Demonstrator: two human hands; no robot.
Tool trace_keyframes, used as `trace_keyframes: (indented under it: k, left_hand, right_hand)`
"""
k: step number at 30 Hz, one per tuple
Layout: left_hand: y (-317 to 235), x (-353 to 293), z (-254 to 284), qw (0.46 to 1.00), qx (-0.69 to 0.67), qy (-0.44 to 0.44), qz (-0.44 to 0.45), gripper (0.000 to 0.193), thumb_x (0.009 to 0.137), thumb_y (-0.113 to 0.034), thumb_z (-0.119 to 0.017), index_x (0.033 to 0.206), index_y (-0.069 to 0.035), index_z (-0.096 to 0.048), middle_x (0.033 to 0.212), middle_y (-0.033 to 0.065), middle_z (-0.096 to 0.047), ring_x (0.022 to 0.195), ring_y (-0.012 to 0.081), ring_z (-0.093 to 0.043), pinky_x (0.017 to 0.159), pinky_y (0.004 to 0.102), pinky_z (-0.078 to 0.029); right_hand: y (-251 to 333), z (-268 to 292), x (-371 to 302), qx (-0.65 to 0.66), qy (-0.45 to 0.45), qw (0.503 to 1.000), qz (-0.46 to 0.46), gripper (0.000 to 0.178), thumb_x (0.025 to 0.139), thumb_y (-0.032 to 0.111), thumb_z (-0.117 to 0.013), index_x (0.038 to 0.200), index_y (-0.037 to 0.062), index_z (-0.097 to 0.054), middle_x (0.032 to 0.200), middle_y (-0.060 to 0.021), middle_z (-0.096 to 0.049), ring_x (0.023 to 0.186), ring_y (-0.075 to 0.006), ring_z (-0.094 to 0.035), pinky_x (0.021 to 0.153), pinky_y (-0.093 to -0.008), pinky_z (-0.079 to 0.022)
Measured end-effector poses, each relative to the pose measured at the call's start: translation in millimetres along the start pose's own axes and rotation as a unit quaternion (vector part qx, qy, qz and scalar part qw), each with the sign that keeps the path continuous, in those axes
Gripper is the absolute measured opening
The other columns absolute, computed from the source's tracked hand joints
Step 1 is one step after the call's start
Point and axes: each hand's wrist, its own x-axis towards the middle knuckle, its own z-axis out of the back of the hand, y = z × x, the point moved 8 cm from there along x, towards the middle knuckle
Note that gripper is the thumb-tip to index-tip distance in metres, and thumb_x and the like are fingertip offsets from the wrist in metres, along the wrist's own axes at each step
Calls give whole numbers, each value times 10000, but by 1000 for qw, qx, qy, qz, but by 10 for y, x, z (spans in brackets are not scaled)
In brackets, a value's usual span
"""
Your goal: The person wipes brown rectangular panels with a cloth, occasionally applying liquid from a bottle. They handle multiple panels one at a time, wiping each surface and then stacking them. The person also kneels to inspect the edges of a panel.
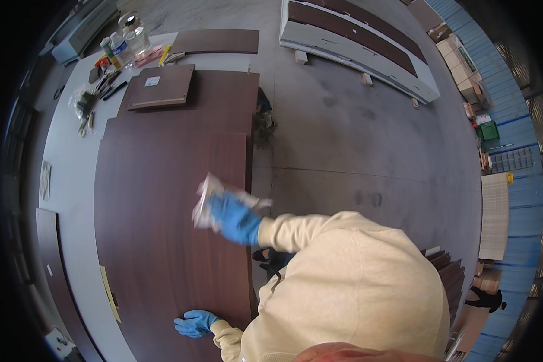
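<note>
A large dark brown wood panel [169, 181] lies flat on a pale worktable. My right hand [234, 218], in a blue glove, grips a crumpled whitish-pink cloth [204, 208] over the panel near its right edge; hand and cloth are slightly blurred. My left hand [196, 324], also blue-gloved, rests on the panel's lower part with its fingers stretched out, holding nothing. A yellow strip [110, 294] sits along the panel's left edge.
A smaller brown board [161, 87] sits on the far end of the panels. Bottles [120, 49], a jar [136, 35] and hand tools [105, 81] stand or lie at the table's far left. Long panelled units [356, 45] rest on blocks across the concrete floor.
</note>
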Motion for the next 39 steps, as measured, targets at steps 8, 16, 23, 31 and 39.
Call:
trace_keyframes:
  k: [8, 16, 23, 31, 39]
  left_hand:
    - [163, 4, -85, 999, 10, 29, 19, 462, 1058, -354, -540, 1411, -89, -677, 1463, 209, -655, 1370, 447, -588, 1121, 597, -462]
    - [211, 8, -231, 998, 18, 48, 40, 497, 1045, -410, -537, 1418, -115, -679, 1492, 199, -644, 1391, 444, -567, 1146, 614, -423]
    - [208, 46, -236, 999, 28, 37, 20, 469, 1038, -366, -540, 1392, -97, -690, 1470, 215, -653, 1355, 450, -591, 1117, 607, -453]
    - [14, 50, -67, 995, 74, 70, 16, 468, 1064, -351, -519, 1421, -95, -681, 1496, 207, -642, 1385, 431, -584, 1143, 584, -436]
    - [37, 21, -70, 992, 70, 101, 24, 485, 1066, -380, -513, 1434, -107, -673, 1519, 203, -626, 1410, 439, -565, 1156, 590, -423]
  right_hand:
    - [-175, 131, 74, -588, 3, 805, -73, 621, 955, 317, -678, 1465, -14, -555, 1463, -239, -607, 1298, -423, -610, 1113, -565, -478]
    - [-293, 1386, 653, -700, -114, 701, -69, 633, 963, 434, -658, 1429, 6, -620, 1628, -208, -499, 1539, -383, -428, 1298, -559, -243]
    - [-226, 1355, 666, -695, -117, 705, -83, 622, 986, 407, -630, 1466, 14, -588, 1632, -190, -505, 1546, -368, -430, 1296, -544, -258]
    - [-287, 366, 125, -644, -24, 765, -14, 482, 983, 266, -669, 1387, 5, -624, 1589, -225, -526, 1500, -395, -491, 1249, -571, -383]
    - [-117, 396, 95, -597, -32, 800, -42, 607, 948, 342, -659, 1414, -39, -582, 1513, -287, -560, 1411, -464, -545, 1222, -597, -386]
